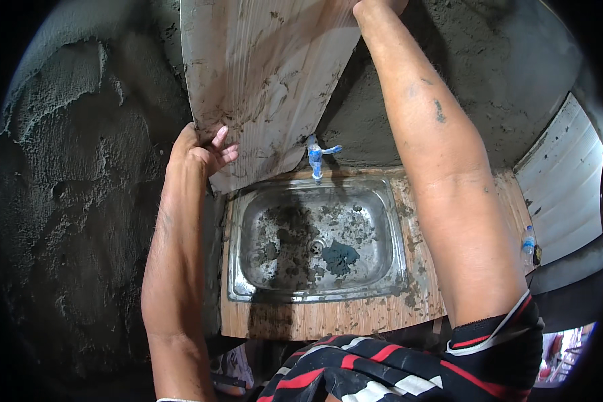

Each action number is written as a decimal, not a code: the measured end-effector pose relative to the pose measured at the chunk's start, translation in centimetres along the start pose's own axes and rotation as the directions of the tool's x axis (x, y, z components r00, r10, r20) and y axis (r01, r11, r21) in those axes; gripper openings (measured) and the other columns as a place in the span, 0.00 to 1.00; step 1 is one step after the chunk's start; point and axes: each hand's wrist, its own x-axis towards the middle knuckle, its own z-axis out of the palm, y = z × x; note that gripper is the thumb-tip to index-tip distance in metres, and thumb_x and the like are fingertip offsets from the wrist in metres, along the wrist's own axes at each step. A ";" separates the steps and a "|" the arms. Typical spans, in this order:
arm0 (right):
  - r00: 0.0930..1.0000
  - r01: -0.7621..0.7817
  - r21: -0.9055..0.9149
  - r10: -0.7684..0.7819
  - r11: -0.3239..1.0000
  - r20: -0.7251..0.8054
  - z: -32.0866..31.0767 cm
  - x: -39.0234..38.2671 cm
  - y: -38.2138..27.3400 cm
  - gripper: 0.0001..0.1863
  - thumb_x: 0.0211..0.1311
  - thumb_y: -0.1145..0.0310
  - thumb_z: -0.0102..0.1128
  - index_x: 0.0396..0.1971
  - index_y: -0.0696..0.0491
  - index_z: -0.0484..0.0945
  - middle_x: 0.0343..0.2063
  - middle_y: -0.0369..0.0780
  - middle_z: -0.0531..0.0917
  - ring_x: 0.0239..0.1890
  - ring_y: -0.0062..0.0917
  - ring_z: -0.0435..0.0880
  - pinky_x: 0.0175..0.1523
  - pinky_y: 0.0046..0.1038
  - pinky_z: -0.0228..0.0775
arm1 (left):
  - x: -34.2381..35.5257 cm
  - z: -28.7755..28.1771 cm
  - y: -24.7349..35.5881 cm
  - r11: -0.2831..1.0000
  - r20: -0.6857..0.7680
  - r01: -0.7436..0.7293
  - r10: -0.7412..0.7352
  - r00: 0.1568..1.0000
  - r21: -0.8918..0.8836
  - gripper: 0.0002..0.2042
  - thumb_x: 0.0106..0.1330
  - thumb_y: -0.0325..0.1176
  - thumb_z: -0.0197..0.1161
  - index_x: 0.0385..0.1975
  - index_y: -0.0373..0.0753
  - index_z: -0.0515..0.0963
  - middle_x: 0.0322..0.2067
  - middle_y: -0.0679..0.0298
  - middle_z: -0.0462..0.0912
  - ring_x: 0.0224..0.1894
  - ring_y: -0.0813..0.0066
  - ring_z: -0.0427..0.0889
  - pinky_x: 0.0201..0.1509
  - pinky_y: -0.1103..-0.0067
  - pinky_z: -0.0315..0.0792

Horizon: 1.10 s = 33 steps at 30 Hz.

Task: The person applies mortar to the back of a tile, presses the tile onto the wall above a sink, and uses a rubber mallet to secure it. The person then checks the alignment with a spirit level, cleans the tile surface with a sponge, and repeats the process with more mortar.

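A large pale panel (268,74) with wood-like streaks and mortar smears stands tilted against the wall behind the sink. My left hand (211,151) grips its lower left edge, some fingers curled over the front face. My right arm reaches far up, and my right hand (380,5) is at the panel's right edge by the top of the picture; its fingers are mostly cut off. Just right of the panel's lower corner rises a blue and white tap (316,159). Below lies a steel sink (400,268), spattered with grey mortar.
The sink is set in a wood-patterned countertop (301,323) dotted with mortar bits. Rough wet mortar covers the left wall (67,201) and the back wall (489,87). At the right, another pale panel (566,181) leans near a plastic bottle (528,244).
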 end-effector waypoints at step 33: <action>0.973 0.206 -0.184 -0.180 0.961 0.148 2.9 -1.4 -0.5 0.41 0.72 0.39 0.48 0.54 0.69 0.78 0.60 0.58 0.78 0.63 0.47 0.77 0.66 0.39 0.68 | -2.8 -2.6 -1.4 0.952 0.064 -0.025 0.046 0.997 -0.304 0.18 0.75 0.43 0.59 0.54 0.35 0.78 0.50 0.55 0.82 0.49 0.48 0.86 0.56 0.36 0.74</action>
